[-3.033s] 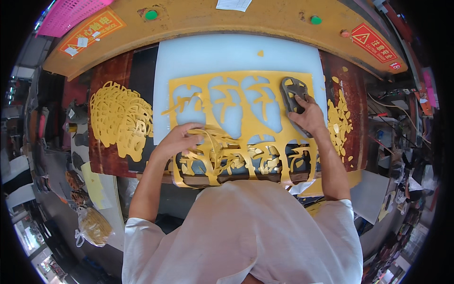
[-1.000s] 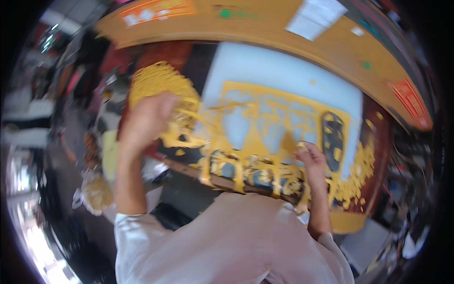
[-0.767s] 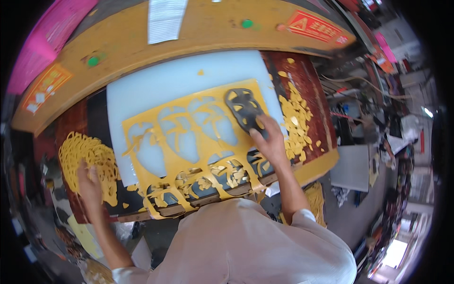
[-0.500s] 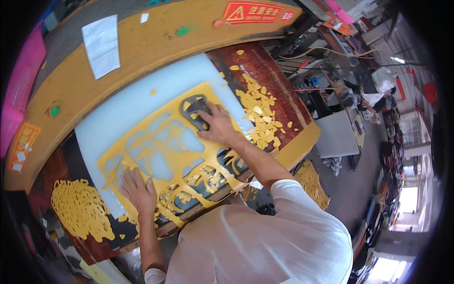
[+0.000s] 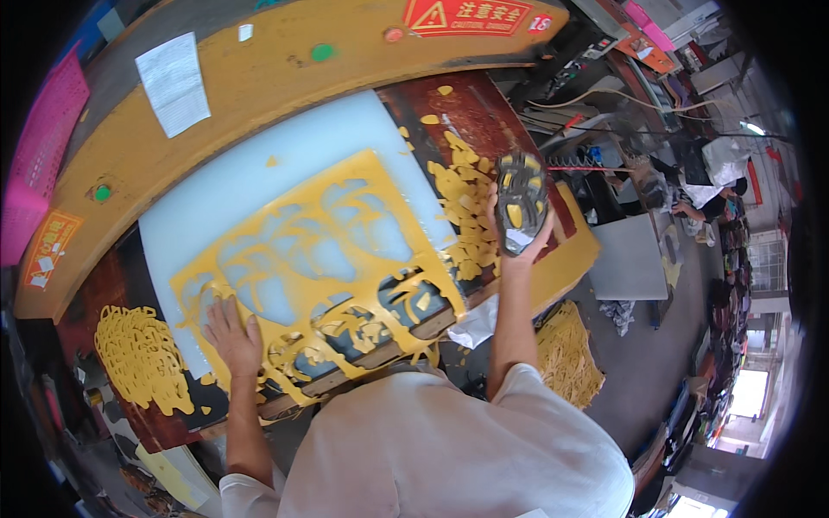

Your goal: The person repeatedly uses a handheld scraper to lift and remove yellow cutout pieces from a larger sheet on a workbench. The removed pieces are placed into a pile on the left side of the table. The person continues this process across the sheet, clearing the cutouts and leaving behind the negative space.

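In my right hand (image 5: 537,243) is a dark, shoe-sole-shaped cutting die (image 5: 521,194), lifted up at the right side, with yellow pieces sitting inside its frame. My fingers wrap around its edges. A yellow sheet (image 5: 387,180) full of sole-shaped cut-outs lies across a pale cutting board (image 5: 341,125). On the sheet's left part rests my left hand (image 5: 233,335), flat, fingers spread. The sheet's near edge hangs past the board, where loose yellow pieces show through the holes.
Small yellow cut pieces (image 5: 462,203) are heaped right of the board. A mound of looped yellow scrap (image 5: 142,363) sits at the left. The orange-brown press beam (image 5: 259,73) with green buttons spans the far side. More yellow scrap (image 5: 570,358) lies low at the right.
The cutting die has been lifted off the sheet and carried right in my right hand, uncovering cut-outs at the sheet's upper right. My left hand stays on the sheet, slightly further left.
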Available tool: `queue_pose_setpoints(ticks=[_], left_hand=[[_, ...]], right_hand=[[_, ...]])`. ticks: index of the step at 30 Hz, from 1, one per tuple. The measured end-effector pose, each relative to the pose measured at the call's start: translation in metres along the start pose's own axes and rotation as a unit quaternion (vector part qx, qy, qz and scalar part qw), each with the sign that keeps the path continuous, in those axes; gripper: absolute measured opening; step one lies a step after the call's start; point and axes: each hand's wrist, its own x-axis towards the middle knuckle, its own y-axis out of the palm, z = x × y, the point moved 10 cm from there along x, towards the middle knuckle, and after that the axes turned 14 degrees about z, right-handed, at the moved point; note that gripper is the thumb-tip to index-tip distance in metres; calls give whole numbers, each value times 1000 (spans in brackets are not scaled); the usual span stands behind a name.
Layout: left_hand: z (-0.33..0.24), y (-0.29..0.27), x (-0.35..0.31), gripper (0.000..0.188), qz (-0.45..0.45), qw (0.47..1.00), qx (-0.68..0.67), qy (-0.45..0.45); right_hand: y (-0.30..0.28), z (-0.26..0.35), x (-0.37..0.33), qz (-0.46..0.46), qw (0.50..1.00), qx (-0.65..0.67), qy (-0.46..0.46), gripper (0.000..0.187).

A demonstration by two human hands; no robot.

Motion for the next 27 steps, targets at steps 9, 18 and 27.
queue_pose_setpoints(ticks=[9,18,27], left_hand=[[-6,1,-4,61,-23,999,6,29],[-8,-6,-5,61,-39,999,17,34],[2,-10,-16,62,-62,998,-16,21]], right_hand=[[-46,40,-31,-42,996,74,-37,92],[-76,70,-73,-152,986,-32,-66,85],[-60,87,-61,-246,965,-12,85,72]])
